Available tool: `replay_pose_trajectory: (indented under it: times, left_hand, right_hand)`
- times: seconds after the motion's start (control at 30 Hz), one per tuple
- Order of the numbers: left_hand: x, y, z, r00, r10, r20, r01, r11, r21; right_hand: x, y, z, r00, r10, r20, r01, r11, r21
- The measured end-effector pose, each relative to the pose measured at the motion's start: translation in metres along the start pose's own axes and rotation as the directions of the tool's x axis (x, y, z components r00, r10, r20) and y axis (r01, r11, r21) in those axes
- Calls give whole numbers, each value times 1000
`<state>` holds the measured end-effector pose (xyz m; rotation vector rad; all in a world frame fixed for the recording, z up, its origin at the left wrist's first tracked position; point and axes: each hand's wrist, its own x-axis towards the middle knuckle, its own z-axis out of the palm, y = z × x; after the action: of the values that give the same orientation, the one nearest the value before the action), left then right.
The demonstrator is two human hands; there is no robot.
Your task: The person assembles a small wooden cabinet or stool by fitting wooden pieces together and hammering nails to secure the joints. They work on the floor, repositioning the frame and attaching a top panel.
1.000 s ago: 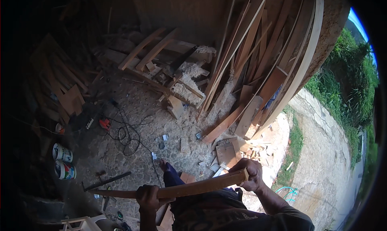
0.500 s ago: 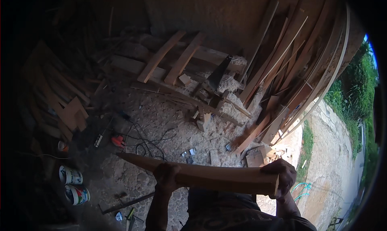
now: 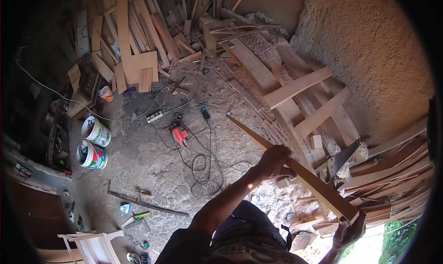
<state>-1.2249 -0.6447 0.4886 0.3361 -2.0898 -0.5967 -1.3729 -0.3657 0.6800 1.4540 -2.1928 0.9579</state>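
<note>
A long, tapering wooden beam [image 3: 318, 186] crosses diagonally in front of me, its narrow tip pointing far left and its square-cut end near right. Around its middle my left hand [image 3: 275, 160] is closed. My right hand [image 3: 350, 228] grips the thick end, with part of the fingers hidden beneath the wood. Beyond the beam stands a low, shavings-covered plank bench [image 3: 277, 105]. Two wooden boards [image 3: 299, 87] lie across it, and a handsaw [image 3: 345, 159] rests near its closer end beside a small wood block [image 3: 316, 142].
A red power tool [image 3: 180, 136], a blue-bodied tool [image 3: 204, 111], a power strip [image 3: 155, 116] and tangled cords lie on the floor. White buckets [image 3: 96, 131] stand at left. Stacked boards [image 3: 140, 63] lean at the back; more planks [image 3: 392, 178] lie right. A long bar [image 3: 161, 209] is nearer.
My view has turned left, bringing the buckets, floor tools and back wall stack into sight. The beam has gone from nearly level to slanting across, still held in both hands.
</note>
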Motion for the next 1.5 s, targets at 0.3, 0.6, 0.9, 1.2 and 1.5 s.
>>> replay_pose_trajectory:
  times: [0.3,0.6,0.9,1.2,1.5]
  left_hand:
    - [-298,-99,-115,144,-924,-355,989,149,15]
    - [-543,26,-90,-772,-390,-502,634,-514,-578]
    - [-530,31,-53,-803,-422,-420,581,-398,-710]
    - [-528,21,-60,-786,-456,-417,589,-349,-729]
    - [-521,-7,-53,-775,-499,-388,580,-318,-750]
  right_hand:
    - [129,-55,145,937,-107,333,58,987,152]
    - [193,-93,151,666,-317,675,209,948,238]
    - [203,-104,171,743,-350,570,248,935,252]
    - [194,-123,164,684,-331,650,245,944,222]
    - [203,-122,167,720,-361,592,277,932,232]
